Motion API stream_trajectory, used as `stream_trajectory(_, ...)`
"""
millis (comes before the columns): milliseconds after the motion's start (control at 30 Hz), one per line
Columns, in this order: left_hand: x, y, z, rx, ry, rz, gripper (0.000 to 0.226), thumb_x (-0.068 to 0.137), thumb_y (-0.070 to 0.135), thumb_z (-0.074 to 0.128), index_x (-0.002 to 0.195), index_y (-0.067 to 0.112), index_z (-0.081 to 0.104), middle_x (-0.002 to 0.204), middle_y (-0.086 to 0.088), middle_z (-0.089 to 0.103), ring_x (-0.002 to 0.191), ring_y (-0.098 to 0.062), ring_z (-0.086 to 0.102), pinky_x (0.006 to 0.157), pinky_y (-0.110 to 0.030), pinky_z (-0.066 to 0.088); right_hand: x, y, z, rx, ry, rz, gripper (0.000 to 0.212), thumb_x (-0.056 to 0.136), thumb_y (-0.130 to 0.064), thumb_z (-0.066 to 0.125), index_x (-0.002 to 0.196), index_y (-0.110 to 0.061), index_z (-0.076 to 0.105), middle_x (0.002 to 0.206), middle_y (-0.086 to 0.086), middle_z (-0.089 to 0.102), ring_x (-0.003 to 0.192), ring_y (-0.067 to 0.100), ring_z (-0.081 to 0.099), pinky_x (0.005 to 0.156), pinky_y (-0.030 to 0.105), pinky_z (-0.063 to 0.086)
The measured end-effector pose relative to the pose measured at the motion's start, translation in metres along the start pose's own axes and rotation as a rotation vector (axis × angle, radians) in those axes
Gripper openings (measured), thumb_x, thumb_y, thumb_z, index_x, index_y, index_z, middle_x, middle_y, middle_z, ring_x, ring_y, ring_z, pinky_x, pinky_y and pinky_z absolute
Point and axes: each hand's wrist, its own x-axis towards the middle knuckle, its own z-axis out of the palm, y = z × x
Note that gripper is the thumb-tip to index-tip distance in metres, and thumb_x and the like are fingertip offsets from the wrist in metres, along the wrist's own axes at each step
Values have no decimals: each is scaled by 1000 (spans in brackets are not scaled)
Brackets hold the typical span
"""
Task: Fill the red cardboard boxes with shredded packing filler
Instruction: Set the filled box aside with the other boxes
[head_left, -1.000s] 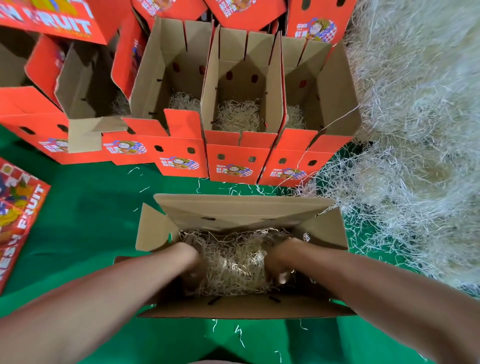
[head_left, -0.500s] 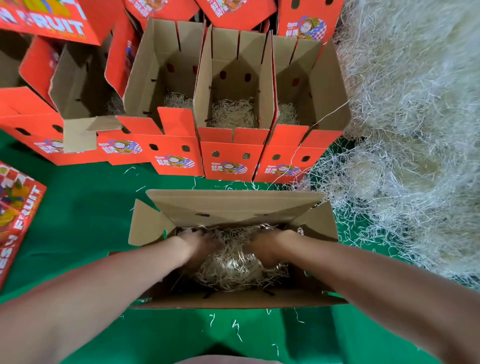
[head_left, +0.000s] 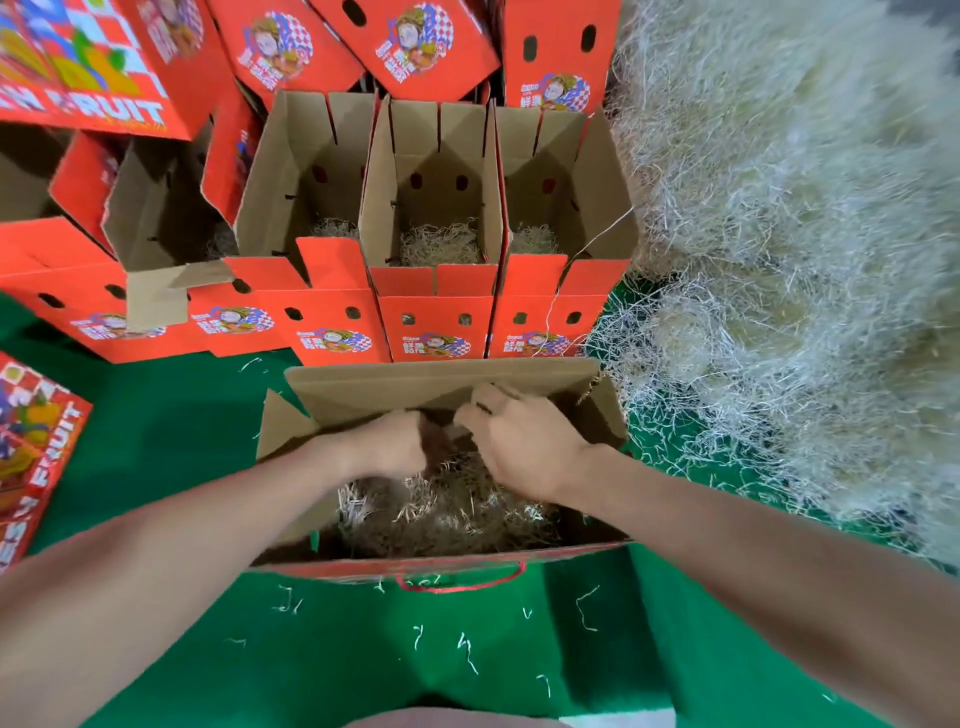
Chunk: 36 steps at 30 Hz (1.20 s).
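- On the green mat below my camera stands the open red box, its red cord handle on the near side.
- Shredded filler lies across its bottom.
- My left hand dips into the box at the far wall. Its fingers are hidden, so I cannot tell its grip.
- My right hand is just beside it, fingers bent against the far flap. I cannot tell whether they hold anything.
- Beyond stand three boxes with filler inside.
- A loose heap of filler lies to the right.
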Motion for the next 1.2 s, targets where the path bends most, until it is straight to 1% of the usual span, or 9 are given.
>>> stream_trajectory(133, -26, 20, -11, 14, 91, -14, 27, 92, 31, 51, 82, 9, 61, 82, -8, 64, 79, -26, 57, 66, -30, 45, -3, 2, -17, 12, 537, 6, 38, 66, 1, 64, 103, -7, 57, 101, 16, 57, 93, 32, 49, 78, 41, 39)
stream_trajectory(233, -60, 20, -25, -18, 87, -31, 29, 91, 41, 52, 76, 19, 62, 78, 5, 64, 72, -18, 59, 63, -29, 44, -1, 22, -29, -56, 195, 164, 48, 77, -7, 59, 124, -13, 46, 121, 12, 52, 113, 32, 47, 93, 45, 40)
stream_trajectory(333, -95, 12, -32, -100, 162, -39, 39, 91, 43, 50, 69, 15, 65, 61, 0, 57, 52, -16, 46, 55, -29, 38, 5, 45, -42, -12, -105, 253, 19, 90, -21, 50, 108, -17, 52, 99, 10, 62, 96, 32, 59, 71, 35, 42)
stream_trajectory(567, -151, -26, -28, -108, 629, -330, 46, 89, 27, 59, 44, 26, 50, 46, 7, 50, 46, -9, 43, 58, -28, 43, 52, 25, -55, 174, -107, 148, 16, 91, -27, 52, 85, -14, 57, 101, 9, 63, 100, 30, 56, 73, 34, 40)
stream_trajectory(700, -163, -44, -20, -182, 1028, -480, 10, 83, 9, 64, 87, 12, 73, 94, -3, 70, 82, -28, 63, 80, -33, 47, 71, -5, -49, 315, -214, 40, 13, 94, -26, 47, 93, -17, 55, 117, 15, 58, 110, 33, 52, 83, 34, 38)
stream_trajectory(833, -148, -31, -1, -542, 1177, -695, 81, 77, 16, 73, 145, 9, 28, 154, -17, 12, 142, -31, 10, 114, -39, 12, 66, 7, -47, 462, -279, 85, 42, 89, -29, 57, 130, -20, 50, 126, 3, 57, 117, 24, 52, 92, 29, 41)
stream_trajectory(900, -141, -17, 5, -953, 1165, -710, 99, 73, 15, 76, 147, 10, 11, 155, -13, 4, 141, -23, 7, 115, -41, 14, 57, 17, -39, 568, -331, 232, 37, 90, -30, 57, 124, -19, 53, 120, 6, 59, 104, 25, 60, 82, 32, 52)
stream_trajectory(1000, -133, 6, 3, -1505, 865, -642, 86, 79, 7, 66, 144, 12, 9, 126, -4, 44, 103, -19, 49, 92, -47, 47, 45, 16, -29, 922, -432, 557, 37, 93, -25, 53, 123, -7, 41, 116, 13, 55, 72, 23, 69, 55, 32, 57)
stream_trajectory(1200, -138, 15, -35, -1332, 886, -631, 62, 89, 1, 39, 144, 12, 11, 95, -3, 48, 72, -18, 41, 74, -38, 47, 49, 2, -40, 1032, -252, 522, 27, 94, -17, 47, 117, -3, 46, 104, 15, 61, 75, 34, 69, 73, 44, 57)
